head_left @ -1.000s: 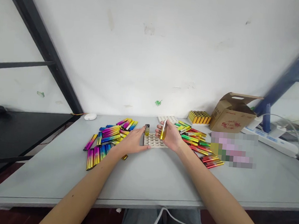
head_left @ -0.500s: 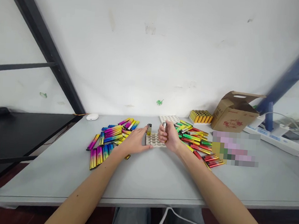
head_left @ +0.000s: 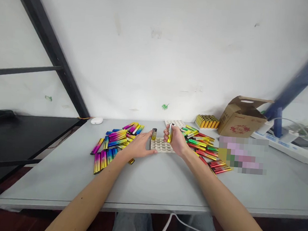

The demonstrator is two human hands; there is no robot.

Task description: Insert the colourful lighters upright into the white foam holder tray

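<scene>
A person sits at a grey table [head_left: 148, 186], both bare forearms reaching forward to a small white slotted tray [head_left: 164, 148] near the middle of it. The right hand [head_left: 177, 143] is closed around a gold lighter [head_left: 170, 132], pinching it upright by its lower body with thumb and fingers, its dark metal cap on top, just above the tray's far side. The left hand [head_left: 138, 147] lies flat and relaxed, fingers out, touching the tray's left edge and gripping nothing. One standing lighter [head_left: 154, 133] is already upright in the tray's far left corner, just beside the left fingertips. A left pile of rainbow lighters [head_left: 114, 141] lies scattered beside the left hand, and a right pile of lighters [head_left: 202, 145] is heaped beyond the right wrist. Further back are a second white tray [head_left: 176, 123], a block of yellow lighters [head_left: 207, 121], an open cardboard box [head_left: 240, 117] and a power strip [head_left: 284, 147]. The held lighter looks light, rigid and slim; its glossy metallic shell is probably slippery, so a pinch across its flat sides at mid-body seems the surest hold, keeping clear of the cap. The tray looks thin and light, likely to slide unless braced.
</scene>
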